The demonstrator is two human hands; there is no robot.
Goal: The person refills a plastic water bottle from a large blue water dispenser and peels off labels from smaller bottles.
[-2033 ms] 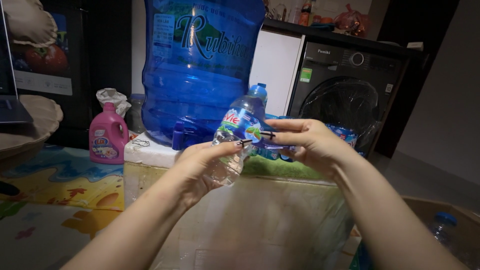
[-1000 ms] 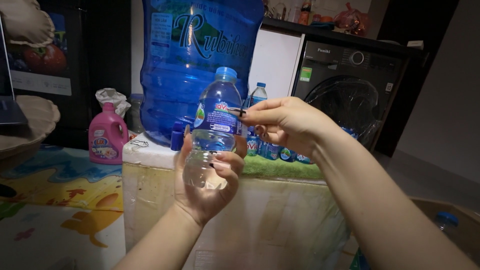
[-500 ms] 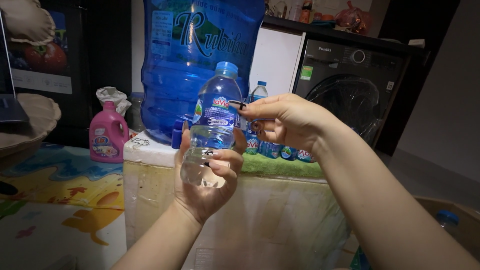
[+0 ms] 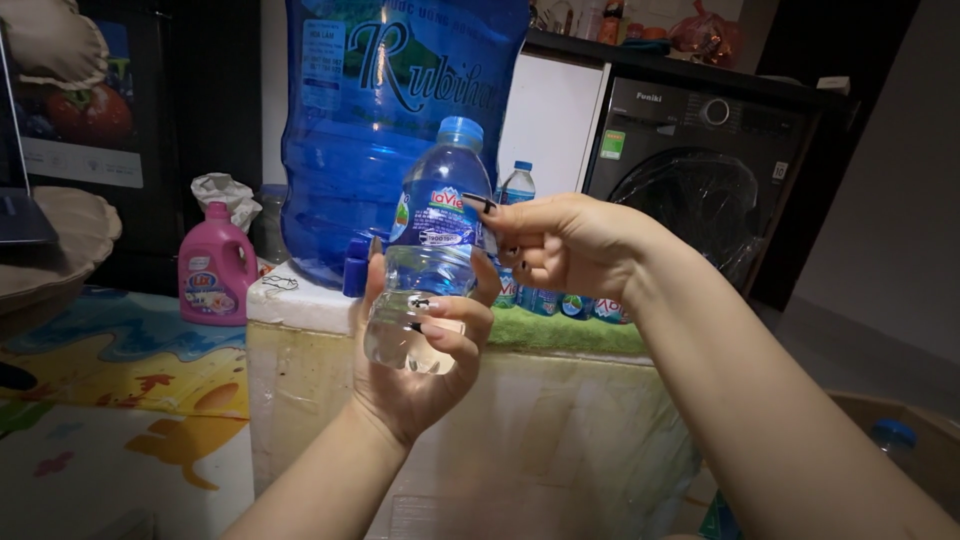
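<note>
The small water bottle (image 4: 428, 262) stands upright in my left hand (image 4: 425, 345), my fingers wrapped round its clear lower half, in front of the big blue water jug (image 4: 370, 120). My right hand (image 4: 560, 245) pinches its label between thumb and fingertips. A pink detergent bottle (image 4: 215, 268) sits to the left.

One view only, from the camera on your head. It looks forward and slightly down, close on your raised hands, the left hand (image 4: 420, 360) and right hand (image 4: 565, 245). Behind them stand a large blue water jug (image 4: 390, 120) and a dark washing machine (image 4: 700, 180). Floor mat (image 4: 110, 390) at lower left.
</note>
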